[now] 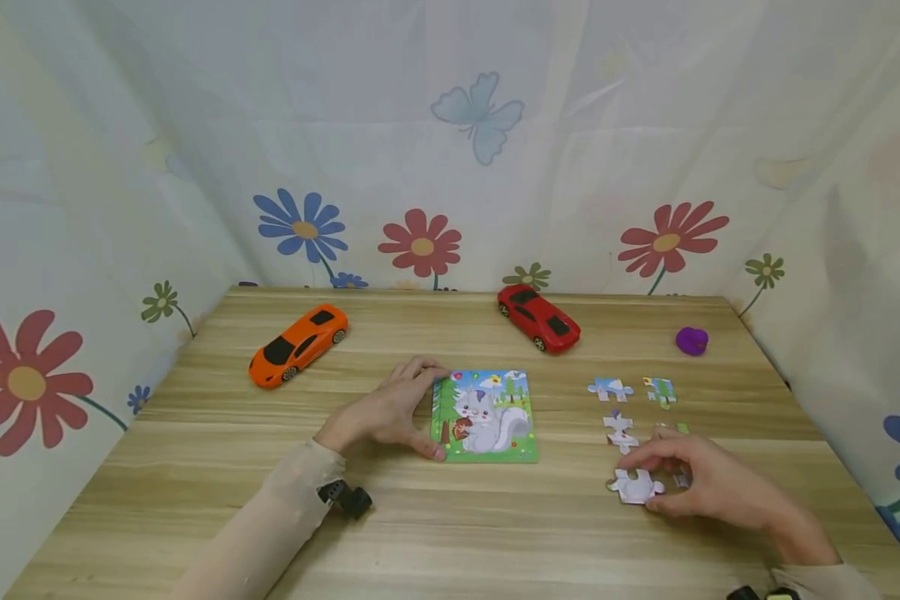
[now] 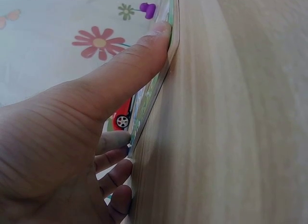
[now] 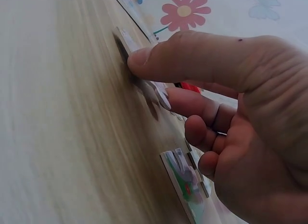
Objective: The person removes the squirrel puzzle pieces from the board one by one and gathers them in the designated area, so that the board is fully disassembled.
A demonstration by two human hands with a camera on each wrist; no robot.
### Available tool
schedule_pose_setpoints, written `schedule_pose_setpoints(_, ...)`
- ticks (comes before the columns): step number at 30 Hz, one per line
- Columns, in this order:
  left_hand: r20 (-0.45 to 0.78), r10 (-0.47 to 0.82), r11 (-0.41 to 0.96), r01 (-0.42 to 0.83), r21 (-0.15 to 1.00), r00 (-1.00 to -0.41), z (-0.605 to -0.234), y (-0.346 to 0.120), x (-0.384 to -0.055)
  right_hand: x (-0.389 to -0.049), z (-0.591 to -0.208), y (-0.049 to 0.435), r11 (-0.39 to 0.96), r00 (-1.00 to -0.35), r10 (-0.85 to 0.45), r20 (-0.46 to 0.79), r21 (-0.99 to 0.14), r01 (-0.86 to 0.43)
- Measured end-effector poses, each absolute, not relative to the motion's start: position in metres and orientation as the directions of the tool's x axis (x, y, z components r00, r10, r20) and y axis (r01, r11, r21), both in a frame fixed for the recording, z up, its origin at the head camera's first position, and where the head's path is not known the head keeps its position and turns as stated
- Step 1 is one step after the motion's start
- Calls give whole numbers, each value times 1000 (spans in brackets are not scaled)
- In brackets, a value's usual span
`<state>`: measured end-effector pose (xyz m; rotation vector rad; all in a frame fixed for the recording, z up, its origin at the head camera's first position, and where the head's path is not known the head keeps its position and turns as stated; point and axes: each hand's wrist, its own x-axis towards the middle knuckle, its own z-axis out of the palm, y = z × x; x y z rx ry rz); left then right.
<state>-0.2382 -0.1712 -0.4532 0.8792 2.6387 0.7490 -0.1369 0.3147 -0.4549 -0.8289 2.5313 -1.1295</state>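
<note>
My left hand (image 1: 393, 408) spans the left side of a square squirrel picture board (image 1: 487, 417), holding it between the thumb near its lower corner and fingers at the upper one. In the left wrist view, the thumb (image 2: 139, 53) presses on the board's edge. Over on the right, my right hand (image 1: 708, 483) pinches a pale grey puzzle piece (image 1: 634, 487) between thumb and index finger. The right wrist view shows a shadow beneath this piece (image 3: 161, 94), its edge tilted off the table. Other fingers curl loosely beside it.
More puzzle pieces lie behind the right hand, among them a blue-and-white one (image 1: 610, 388), a green one (image 1: 661, 390) and a pale one (image 1: 621, 432). Farther back are an orange toy car (image 1: 298, 345), a red toy car (image 1: 538, 318) and a purple object (image 1: 692, 340). A flowered curtain (image 1: 570, 167) surrounds the table.
</note>
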Motion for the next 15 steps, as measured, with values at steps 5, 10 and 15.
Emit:
schedule_pose_setpoints(5, -86, 614, 689, 480, 544, -784, -453, -171, -239, -137, -456, 314, 545, -807, -590, 15, -730, -412)
schedule_pose_setpoints(10, -86, 617, 689, 484, 540, -782, -453, -171, -239, -136, -457, 313, 556, -805, -592, 39, -703, -443)
schedule_pose_setpoints(15, -88, 621, 690, 489, 534, -779, -453, -171, -239, -135, -459, 312, 553, -806, -590, 55, -699, -452)
